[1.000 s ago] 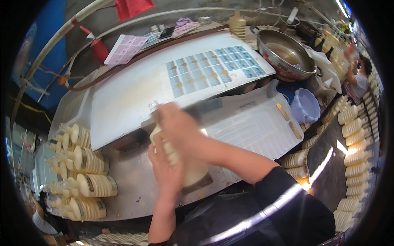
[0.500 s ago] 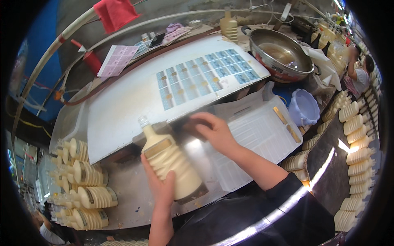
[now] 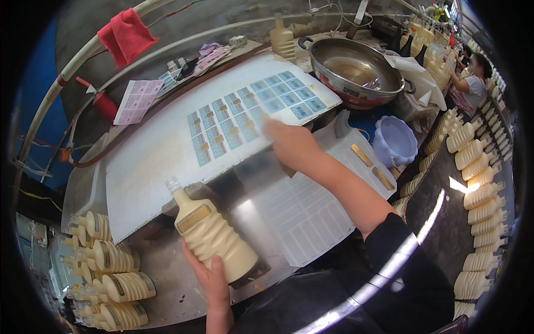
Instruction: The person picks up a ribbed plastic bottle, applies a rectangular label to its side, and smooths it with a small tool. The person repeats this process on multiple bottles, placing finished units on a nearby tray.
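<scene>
My left hand [image 3: 211,281] grips a cream ribbed bottle [image 3: 211,236] from below; the bottle lies tilted on the metal work surface with its neck pointing up-left and a gold label on its shoulder. My right hand [image 3: 292,146] reaches across to the white board [image 3: 156,161], its fingertips on the lower edge of the sheet of blue labels [image 3: 250,111]. Whether a label is pinched between the fingers cannot be told because of blur.
Several cream bottles [image 3: 108,273] lie stacked at the left, more [image 3: 473,167] line the right side. A white backing sheet [image 3: 311,211], a pale blue tub [image 3: 395,142] and a steel basin [image 3: 353,69] stand to the right. Another person [image 3: 473,83] works at far right.
My right hand has left the bottle and moved up and right to the blue label sheet. The bottle, first covered by both hands, now rests in my left hand alone.
</scene>
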Demonstrator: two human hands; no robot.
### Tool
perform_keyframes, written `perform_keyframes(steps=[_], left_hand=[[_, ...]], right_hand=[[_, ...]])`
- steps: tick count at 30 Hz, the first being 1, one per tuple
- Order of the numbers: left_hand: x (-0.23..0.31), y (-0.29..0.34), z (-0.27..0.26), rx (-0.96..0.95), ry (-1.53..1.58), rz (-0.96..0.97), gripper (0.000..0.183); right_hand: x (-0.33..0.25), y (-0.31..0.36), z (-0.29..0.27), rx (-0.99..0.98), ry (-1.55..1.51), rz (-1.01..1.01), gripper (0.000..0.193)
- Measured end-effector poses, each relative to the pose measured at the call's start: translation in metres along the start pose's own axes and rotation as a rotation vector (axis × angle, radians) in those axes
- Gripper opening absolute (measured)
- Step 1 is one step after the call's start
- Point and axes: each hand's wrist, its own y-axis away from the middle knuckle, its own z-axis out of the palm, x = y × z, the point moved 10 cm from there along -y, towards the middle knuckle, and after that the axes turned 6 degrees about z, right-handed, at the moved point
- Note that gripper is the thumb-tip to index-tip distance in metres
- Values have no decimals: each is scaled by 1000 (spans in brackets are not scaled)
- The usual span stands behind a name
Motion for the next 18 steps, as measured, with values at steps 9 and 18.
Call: perform_keyframes(steps=[9,18], left_hand=[[-6,3,-6,56,39,-38,83],[-14,0,-4,29,57,24,86]], right_hand=[[5,48,-7,194,-110,92,39],[203,107,2,3,299,535,45]])
